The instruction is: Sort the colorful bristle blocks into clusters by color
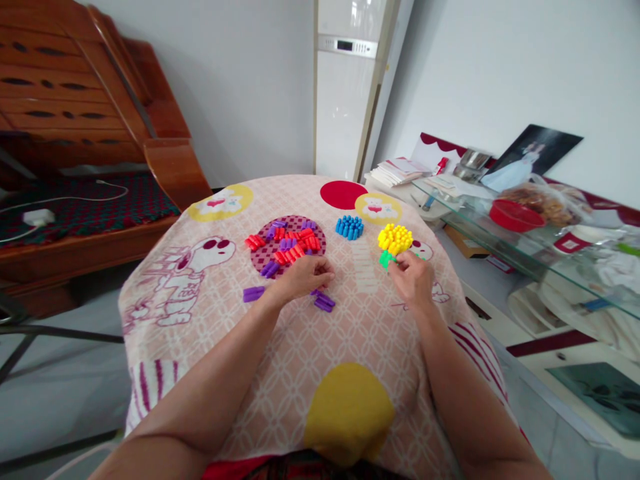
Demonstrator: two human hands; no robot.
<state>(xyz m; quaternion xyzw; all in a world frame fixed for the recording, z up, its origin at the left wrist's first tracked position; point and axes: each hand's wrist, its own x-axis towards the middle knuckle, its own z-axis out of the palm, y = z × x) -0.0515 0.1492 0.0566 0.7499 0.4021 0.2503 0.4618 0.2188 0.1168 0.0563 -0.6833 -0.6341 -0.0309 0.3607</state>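
Note:
My right hand [414,275] pinches at a small group of green plastic pieces [387,259], right in front of a standing cluster of yellow pieces [395,237]. My left hand [309,275] hovers over the tablecloth with its fingers curled together; whatever may be between them is hidden. Just beyond it lie red pieces [290,252] in short joined rows, mixed with purple pieces [271,269]. More purple pieces [325,301] lie close to the left hand on its near side. A tight block of blue pieces [349,228] stands between the two hands, farther back.
A patterned cloth [320,347] covers the round table. To the right, a glass shelf [500,233] carries papers, a red bowl [516,215] and bags. A wooden bench [170,163] stands at the left, and a tall white cabinet-like unit [345,107] behind.

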